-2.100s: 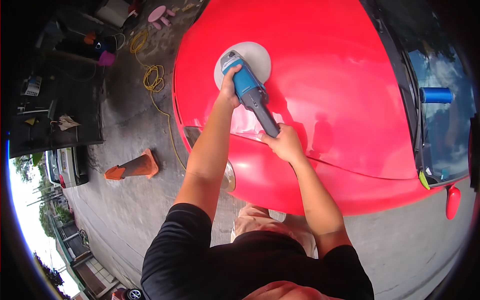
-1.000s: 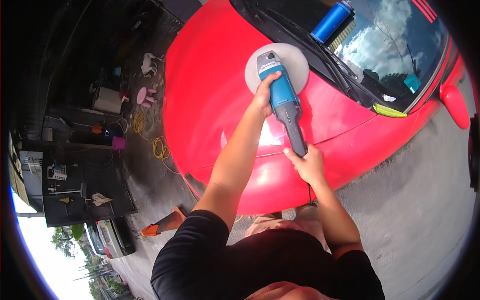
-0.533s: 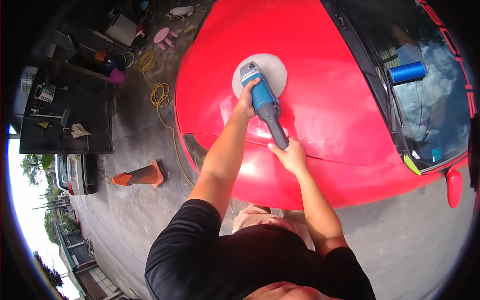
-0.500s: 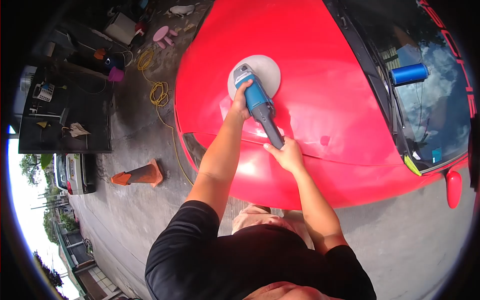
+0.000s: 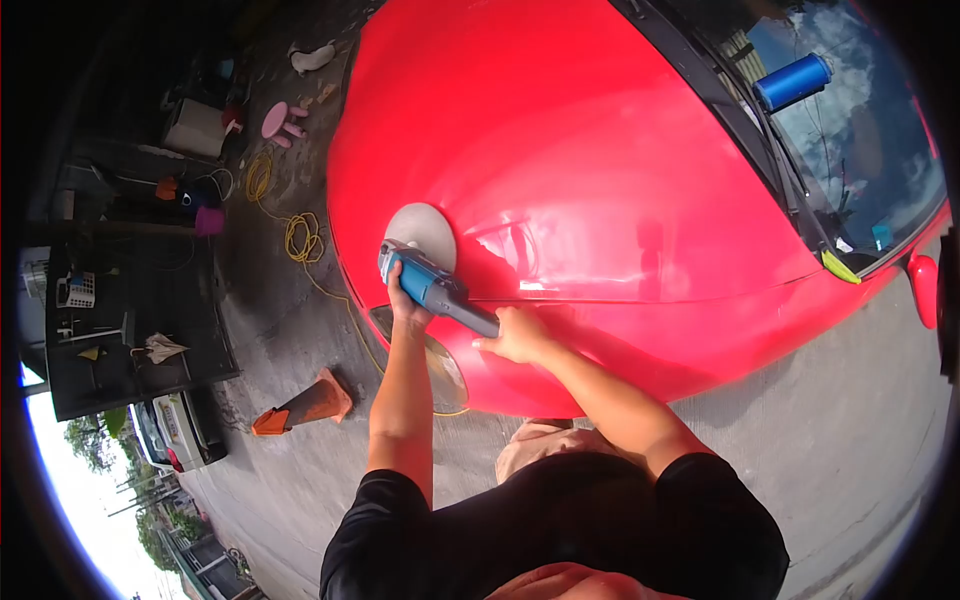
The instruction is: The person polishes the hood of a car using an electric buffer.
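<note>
A blue and grey car polisher (image 5: 428, 283) with a round white pad (image 5: 421, 233) lies over the front corner of a red car hood (image 5: 560, 180). The pad rests against the paint near the headlight (image 5: 445, 367). My left hand (image 5: 408, 300) is closed around the polisher's head end, just behind the pad. Around the dark rear handle is my right hand (image 5: 520, 335), fingers wrapped. Part of the pad is hidden under the tool body.
A blue cylinder (image 5: 793, 83) stands by the windshield, and a yellow-green cloth (image 5: 840, 267) lies at its lower corner. On the ground are a yellow cord (image 5: 302, 238), an orange cone (image 5: 305, 403) and a pink stool (image 5: 283, 124). A white car (image 5: 178, 430) is parked behind.
Both hands have brought the polisher from the middle of the hood toward its front corner near the headlight. The tool has turned to lie more level, and the camera view has shifted.
</note>
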Demonstrator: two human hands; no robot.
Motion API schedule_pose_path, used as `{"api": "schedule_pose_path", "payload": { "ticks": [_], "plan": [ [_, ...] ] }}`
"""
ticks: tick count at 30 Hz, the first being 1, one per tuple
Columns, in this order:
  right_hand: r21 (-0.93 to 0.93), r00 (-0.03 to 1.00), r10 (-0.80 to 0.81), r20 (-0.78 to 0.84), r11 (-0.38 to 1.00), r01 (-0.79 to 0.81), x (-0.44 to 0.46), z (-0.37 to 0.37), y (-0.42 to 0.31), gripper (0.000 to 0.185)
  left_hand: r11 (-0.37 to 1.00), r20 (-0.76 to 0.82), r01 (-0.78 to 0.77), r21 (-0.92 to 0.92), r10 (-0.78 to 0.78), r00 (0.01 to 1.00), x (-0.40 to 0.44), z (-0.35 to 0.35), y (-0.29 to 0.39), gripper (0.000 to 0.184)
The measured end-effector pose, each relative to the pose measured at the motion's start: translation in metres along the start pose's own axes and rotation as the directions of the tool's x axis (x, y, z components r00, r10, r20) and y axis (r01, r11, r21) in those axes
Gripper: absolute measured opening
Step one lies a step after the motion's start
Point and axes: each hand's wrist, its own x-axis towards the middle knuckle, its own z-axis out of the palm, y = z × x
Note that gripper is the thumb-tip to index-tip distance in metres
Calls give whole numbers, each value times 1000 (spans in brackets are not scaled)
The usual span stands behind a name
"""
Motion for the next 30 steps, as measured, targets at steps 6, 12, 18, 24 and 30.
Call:
{"api": "schedule_pose_path", "payload": {
  "ticks": [6, 12, 18, 24, 30],
  "plan": [
    [152, 971, 20, -237, 988, 16, -33, -82, 20, 64, 983, 139, 77, 168, -101, 985, 41, 150, -21, 65],
    [479, 874, 155, -461, 872, 98, -85, -144, 62, 57, 892, 209, 97, 441, -207, 956, 52, 335, -87, 63],
    [735, 807, 277, -521, 627, 259, -165, -200, 83, 32, 782, 318, 23, 622, -279, 906, 25, 458, -181, 70],
    [716, 755, 320, -572, 645, 268, -170, -196, 88, 31, 804, 249, 11, 594, -198, 948, -8, 479, -188, 74],
    [636, 845, 190, -500, 743, 209, -112, -172, 63, 34, 866, 210, 62, 495, -189, 959, 51, 390, -120, 66]
  ]
}}
